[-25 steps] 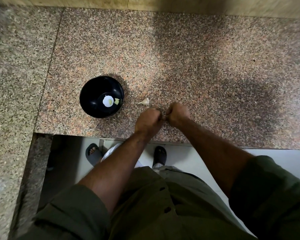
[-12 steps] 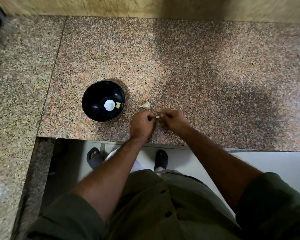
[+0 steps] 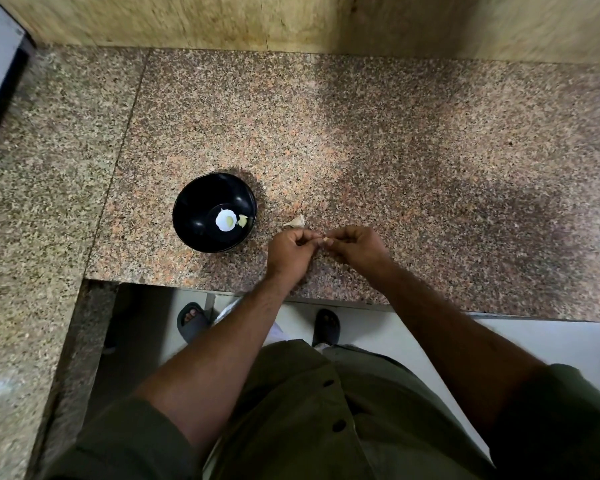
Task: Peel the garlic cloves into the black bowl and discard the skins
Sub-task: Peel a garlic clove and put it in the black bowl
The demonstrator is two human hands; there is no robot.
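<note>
Both hands now sit lower on the counter (image 3: 395, 161), near its front edge, fists loosened since a second ago. Left hand (image 3: 288, 252) and right hand (image 3: 357, 245) meet fingertip to fingertip, pinching a small garlic clove (image 3: 323, 240) between them. One loose skin (image 3: 294, 221) lies just behind the hands. Left of them stands the black bowl (image 3: 201, 216), holding peeled pieces. Behind is a tan wall (image 3: 257, 19).

Black bowl (image 3: 201, 216) holds seemingly two peeled cloves (image 3: 242, 220).
</note>
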